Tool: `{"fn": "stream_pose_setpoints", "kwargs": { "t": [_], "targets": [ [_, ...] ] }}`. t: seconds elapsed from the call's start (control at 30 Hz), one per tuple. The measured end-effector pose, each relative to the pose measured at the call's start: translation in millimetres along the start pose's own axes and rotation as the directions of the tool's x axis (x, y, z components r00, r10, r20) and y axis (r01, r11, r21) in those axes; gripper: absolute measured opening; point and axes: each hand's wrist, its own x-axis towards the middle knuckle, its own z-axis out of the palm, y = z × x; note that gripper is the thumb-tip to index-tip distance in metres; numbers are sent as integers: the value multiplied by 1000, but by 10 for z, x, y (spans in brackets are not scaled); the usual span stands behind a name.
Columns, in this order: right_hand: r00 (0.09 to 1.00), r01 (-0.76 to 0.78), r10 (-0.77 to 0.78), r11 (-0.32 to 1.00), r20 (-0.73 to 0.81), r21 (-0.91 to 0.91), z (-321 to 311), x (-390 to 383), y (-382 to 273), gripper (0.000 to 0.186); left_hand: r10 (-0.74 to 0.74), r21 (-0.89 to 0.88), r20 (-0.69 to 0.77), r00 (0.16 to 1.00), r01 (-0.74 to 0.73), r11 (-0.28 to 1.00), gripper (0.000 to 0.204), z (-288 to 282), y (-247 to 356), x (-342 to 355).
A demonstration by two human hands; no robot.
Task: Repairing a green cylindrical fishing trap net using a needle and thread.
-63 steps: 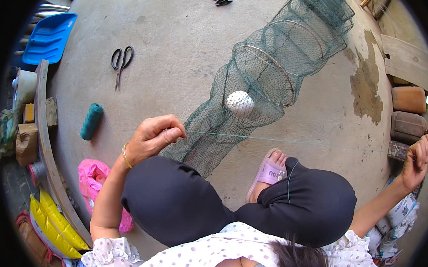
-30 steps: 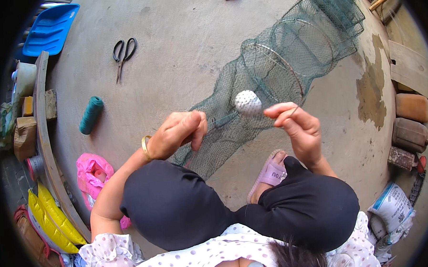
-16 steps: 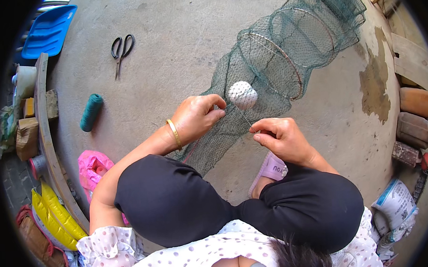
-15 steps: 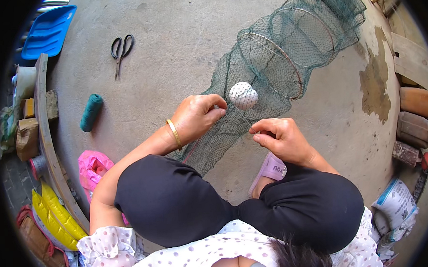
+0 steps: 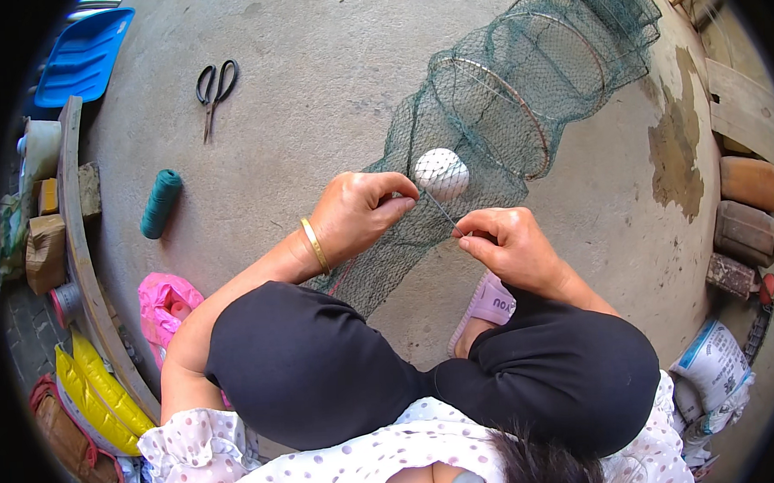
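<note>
A green mesh fishing net trap with round wire hoops stretches from my knees to the far right. Under its mesh sits a white ball-shaped object. My left hand, with a gold bangle at the wrist, is closed in a pinch just left of the white ball. Lower and to the right, my right hand is also pinched shut. A thin strand of twine runs taut between the fingertips of both hands, over the netting. Whether a small tool is hidden in the fingers, I cannot tell.
Black-handled scissors and a green twine spool rest on the concrete floor to the left. A pink plastic bag is beside my left knee. A wooden board edges the left; jerrycans stand at the right.
My left hand has shifted slightly right, and my right hand has risen a little. The strand stays stretched between them.
</note>
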Motion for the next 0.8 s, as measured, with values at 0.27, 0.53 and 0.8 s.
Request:
{"fn": "stream_pose_setpoints", "kwargs": {
  "t": [0.27, 0.53, 0.8],
  "targets": [
    [966, 200, -252, 862, -53, -466, -67, 35, 25, 11, 73, 47, 11, 997, -73, 996, 10, -57, 53, 31],
    [948, 242, -302, 887, -97, -393, -55, 89, 91, 9, 31, 2, -55, 998, -31, 1000, 7, -65, 8, 180],
    [908, 318, -383, 894, -171, -316, 26, 211, 40, 8, -161, -580, 67, 985, 170, 797, 12, 136, 2, 126]
  ]
}}
